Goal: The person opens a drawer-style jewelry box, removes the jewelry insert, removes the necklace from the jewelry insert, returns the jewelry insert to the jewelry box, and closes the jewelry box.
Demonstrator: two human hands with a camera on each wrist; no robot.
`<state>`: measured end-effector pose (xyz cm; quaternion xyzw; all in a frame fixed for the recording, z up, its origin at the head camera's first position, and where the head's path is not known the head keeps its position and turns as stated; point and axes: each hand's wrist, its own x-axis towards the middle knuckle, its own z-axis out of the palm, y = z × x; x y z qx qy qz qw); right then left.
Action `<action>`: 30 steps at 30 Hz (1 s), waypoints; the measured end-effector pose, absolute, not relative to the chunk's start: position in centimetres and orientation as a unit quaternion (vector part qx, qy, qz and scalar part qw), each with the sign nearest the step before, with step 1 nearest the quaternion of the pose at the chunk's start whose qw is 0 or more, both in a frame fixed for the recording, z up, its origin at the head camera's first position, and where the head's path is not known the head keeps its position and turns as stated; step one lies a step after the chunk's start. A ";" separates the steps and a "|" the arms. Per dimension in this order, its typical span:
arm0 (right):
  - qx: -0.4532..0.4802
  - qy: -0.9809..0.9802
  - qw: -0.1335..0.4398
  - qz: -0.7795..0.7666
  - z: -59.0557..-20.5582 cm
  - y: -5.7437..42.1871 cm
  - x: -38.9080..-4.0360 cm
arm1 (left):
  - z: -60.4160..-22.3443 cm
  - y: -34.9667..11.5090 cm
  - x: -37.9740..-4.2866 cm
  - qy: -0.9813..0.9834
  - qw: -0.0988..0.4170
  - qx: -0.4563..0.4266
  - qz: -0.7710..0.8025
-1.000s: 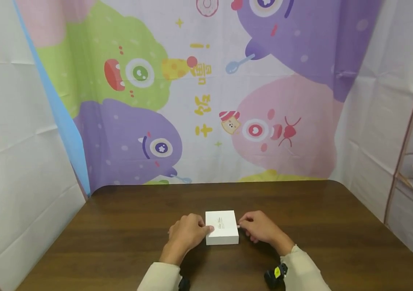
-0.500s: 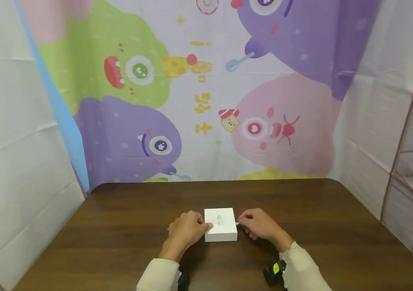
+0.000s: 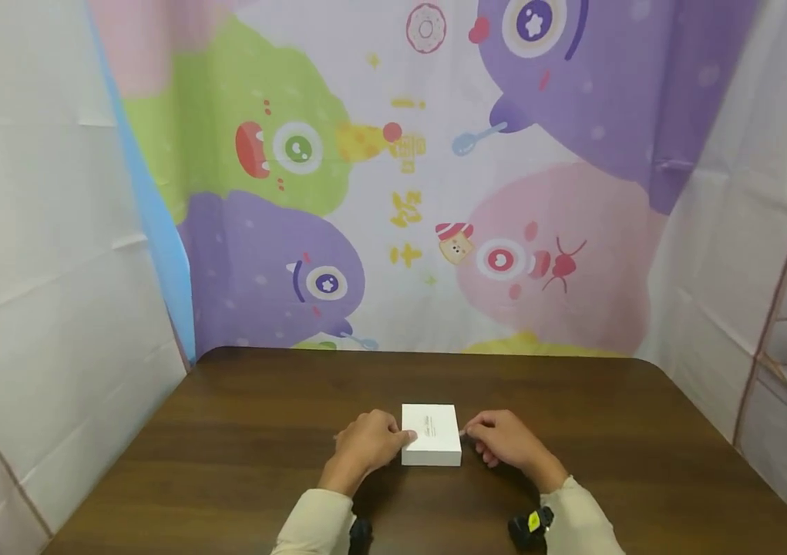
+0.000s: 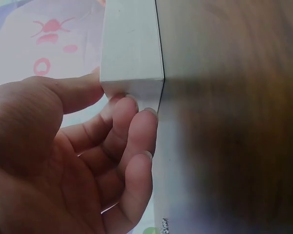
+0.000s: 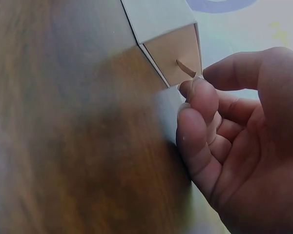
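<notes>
A small white drawer box (image 3: 431, 426) with fine lettering on its lid lies flat on the brown table. My left hand (image 3: 370, 445) grips its left end. In the left wrist view the thumb (image 4: 78, 92) lies on the lid and curled fingers (image 4: 124, 114) are against the end wall. At the opposite end my right hand (image 3: 504, 439) pinches a short ribbon pull tab (image 5: 185, 68) between thumb and forefinger. The tab comes out of the drawer's pinkish front panel (image 5: 173, 51), which sits within the white sleeve. What the drawer holds is hidden.
The dark wooden table (image 3: 282, 385) extends around the box on all sides. A cartoon-printed curtain (image 3: 393, 177) hangs behind the far edge. Pale cloth walls (image 3: 46, 231) stand left and right. Dark cameras (image 3: 530, 529) are strapped at both wrists.
The head view has shifted slightly, so everything appears a little farther right. Both hands keep their hold on the box and tab, with no clear movement of the drawer.
</notes>
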<state>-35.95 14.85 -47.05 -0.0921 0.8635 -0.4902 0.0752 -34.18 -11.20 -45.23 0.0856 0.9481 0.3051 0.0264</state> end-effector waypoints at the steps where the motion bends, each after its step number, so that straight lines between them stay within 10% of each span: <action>1: -0.089 0.862 0.077 -0.493 -47.5 14.9 -35.8 | -45.5 -11.2 -34.0 0.946 0.032 0.087 0.309; 30: -0.085 0.880 0.066 -0.462 -46.6 13.9 -35.9 | -45.4 -11.2 -34.5 0.952 0.012 0.092 0.290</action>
